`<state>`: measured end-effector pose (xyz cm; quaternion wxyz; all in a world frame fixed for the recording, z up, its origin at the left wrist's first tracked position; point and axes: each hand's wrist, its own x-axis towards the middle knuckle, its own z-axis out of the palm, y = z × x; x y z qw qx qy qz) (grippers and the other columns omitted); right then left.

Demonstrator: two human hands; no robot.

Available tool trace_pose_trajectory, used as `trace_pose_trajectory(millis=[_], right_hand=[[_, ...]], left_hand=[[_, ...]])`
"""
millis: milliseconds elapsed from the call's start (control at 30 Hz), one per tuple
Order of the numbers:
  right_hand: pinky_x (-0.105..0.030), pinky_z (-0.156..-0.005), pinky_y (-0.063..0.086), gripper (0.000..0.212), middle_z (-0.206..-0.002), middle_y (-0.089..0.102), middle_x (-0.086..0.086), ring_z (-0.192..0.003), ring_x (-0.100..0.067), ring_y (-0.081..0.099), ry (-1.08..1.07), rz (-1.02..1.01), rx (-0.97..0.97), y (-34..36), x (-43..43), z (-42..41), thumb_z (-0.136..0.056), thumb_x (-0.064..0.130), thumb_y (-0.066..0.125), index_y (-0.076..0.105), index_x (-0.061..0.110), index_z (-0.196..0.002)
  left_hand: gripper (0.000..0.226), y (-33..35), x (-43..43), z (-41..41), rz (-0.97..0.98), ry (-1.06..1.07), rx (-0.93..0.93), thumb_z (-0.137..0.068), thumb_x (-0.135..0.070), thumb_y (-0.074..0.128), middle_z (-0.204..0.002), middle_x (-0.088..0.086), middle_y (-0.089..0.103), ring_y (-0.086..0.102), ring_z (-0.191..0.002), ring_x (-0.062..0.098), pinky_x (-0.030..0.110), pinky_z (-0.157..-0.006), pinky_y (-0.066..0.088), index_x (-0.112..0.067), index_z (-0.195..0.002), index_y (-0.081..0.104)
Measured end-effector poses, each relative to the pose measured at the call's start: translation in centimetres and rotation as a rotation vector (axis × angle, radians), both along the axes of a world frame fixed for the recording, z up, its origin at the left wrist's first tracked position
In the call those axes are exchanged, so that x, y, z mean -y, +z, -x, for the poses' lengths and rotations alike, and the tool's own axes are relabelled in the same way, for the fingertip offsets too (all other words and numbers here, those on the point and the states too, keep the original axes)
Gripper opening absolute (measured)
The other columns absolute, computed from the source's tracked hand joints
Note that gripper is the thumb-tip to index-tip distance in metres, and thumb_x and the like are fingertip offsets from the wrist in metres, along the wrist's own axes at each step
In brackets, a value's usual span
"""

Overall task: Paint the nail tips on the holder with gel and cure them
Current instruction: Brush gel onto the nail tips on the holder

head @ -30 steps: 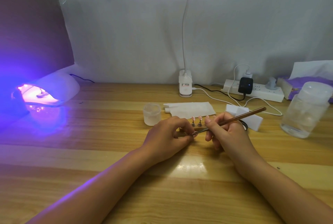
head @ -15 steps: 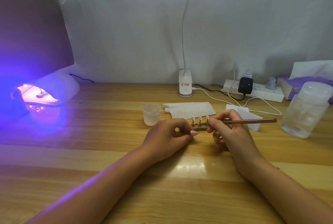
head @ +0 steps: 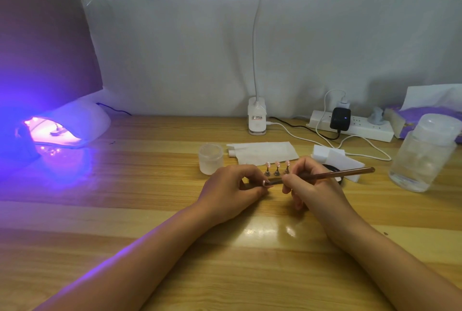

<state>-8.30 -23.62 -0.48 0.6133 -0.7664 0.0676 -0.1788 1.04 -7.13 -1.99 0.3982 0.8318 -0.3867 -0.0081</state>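
Three pink nail tips [head: 277,165] stand on small stands on the wooden desk, just behind my hands. My left hand [head: 231,189] pinches one more nail-tip stand [head: 264,183] between thumb and fingers. A copper-coloured gel brush [head: 335,173] lies almost level in the grip of my right hand [head: 310,185], its tip at the nail tip that my left hand holds. At the far left the white curing lamp [head: 82,123] glows purple, and a small item lies inside it.
A frosted jar [head: 210,158], a white paper wipe [head: 265,152] and white foam blocks [head: 332,158] lie behind the hands. A clear bottle [head: 422,153] stands at right, near a power strip [head: 355,128] with cables. The desk lamp base [head: 257,120] is at the back centre.
The brush handle has dropped from a raised slant to nearly level, and its tip has returned to the nail tip in my left hand. Both hands stay in the same place.
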Motion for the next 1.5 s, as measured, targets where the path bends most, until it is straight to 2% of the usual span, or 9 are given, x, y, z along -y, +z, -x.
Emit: trace_pose_trajectory(millis=[267,467,667,933,1067,1167,1300,1500], right_hand=[[-0.032,-0.05,0.044,0.01,-0.058,0.057,-0.002,-0.048,-0.011,0.05,-0.098,0.032,-0.014,-0.02,0.03,-0.18,-0.089,0.011,0.062,0.056,0.003,-0.085],[-0.024,-0.044,0.039,0.011,-0.058,0.061,0.002,-0.046,-0.009,0.046,-0.065,-0.12,0.012,0.24,0.25,0.1,-0.092,0.012,0.06,0.055,0.003,-0.087],[-0.019,-0.044,0.041,0.011,-0.067,0.07,-0.003,-0.047,-0.008,0.051,0.011,-0.019,-0.001,0.34,-0.3,0.16,-0.091,0.014,0.065,0.057,0.007,-0.085],[-0.02,-0.043,0.042,0.009,-0.053,0.058,0.002,-0.044,-0.007,0.05,-0.069,0.023,-0.027,0.13,-0.09,-0.11,-0.088,0.01,0.062,0.057,0.006,-0.082],[-0.019,-0.041,0.039,0.012,-0.053,0.057,0.003,-0.043,-0.007,0.047,-0.079,-0.078,-0.008,0.17,0.16,-0.03,-0.091,0.012,0.06,0.056,0.005,-0.082],[-0.019,-0.041,0.038,0.012,-0.058,0.063,0.001,-0.044,-0.007,0.047,-0.041,-0.124,-0.002,0.37,0.18,0.12,-0.092,0.014,0.061,0.057,0.004,-0.086],[-0.018,-0.043,0.04,0.012,-0.063,0.068,-0.002,-0.046,-0.008,0.05,0.014,-0.07,0.002,0.4,-0.14,0.22,-0.091,0.014,0.064,0.057,0.007,-0.085],[-0.02,-0.045,0.041,0.01,-0.056,0.062,0.002,-0.046,-0.007,0.051,-0.017,0.016,-0.027,0.24,-0.11,0.01,-0.088,0.009,0.064,0.056,0.01,-0.081]], left_hand=[[0.011,0.05,-0.02,0.09,0.024,0.005,-0.006,-0.087,-0.032,0.073,-0.096,-0.012,0.071,0.051,-0.065,0.0,0.035,-0.069,0.05,-0.03,-0.098,0.074],[0.007,-0.07,0.06,0.08,0.055,-0.001,-0.016,-0.088,-0.032,0.073,-0.092,-0.011,0.071,0.05,-0.063,0.001,0.034,-0.068,0.049,-0.03,-0.094,0.075],[0.005,-0.24,0.1,-0.02,0.063,-0.013,-0.009,-0.087,-0.026,0.074,-0.087,-0.012,0.069,0.05,-0.06,-0.002,0.027,-0.063,0.043,-0.028,-0.092,0.075],[0.007,0.03,0.02,0.08,0.042,-0.02,-0.015,-0.089,-0.029,0.072,-0.094,-0.009,0.071,0.051,-0.064,0.002,0.035,-0.069,0.05,-0.027,-0.095,0.073],[0.006,0.11,0.04,0.13,0.055,-0.019,-0.036,-0.088,-0.03,0.072,-0.094,-0.01,0.07,0.052,-0.062,0.0,0.032,-0.066,0.047,-0.028,-0.093,0.073],[0.004,0.03,0.06,0.16,0.073,-0.014,-0.037,-0.087,-0.026,0.074,-0.086,-0.013,0.069,0.051,-0.058,-0.004,0.024,-0.062,0.04,-0.027,-0.09,0.073],[0.004,-0.07,0.07,0.19,0.071,-0.003,-0.029,-0.085,-0.027,0.076,-0.064,-0.024,0.059,0.049,-0.054,-0.006,0.019,-0.056,0.033,-0.025,-0.088,0.072],[0.007,-0.02,0.1,0.09,0.063,-0.01,-0.033,-0.085,-0.026,0.076,-0.073,-0.017,0.063,0.049,-0.053,-0.003,0.021,-0.057,0.036,-0.031,-0.085,0.071]])
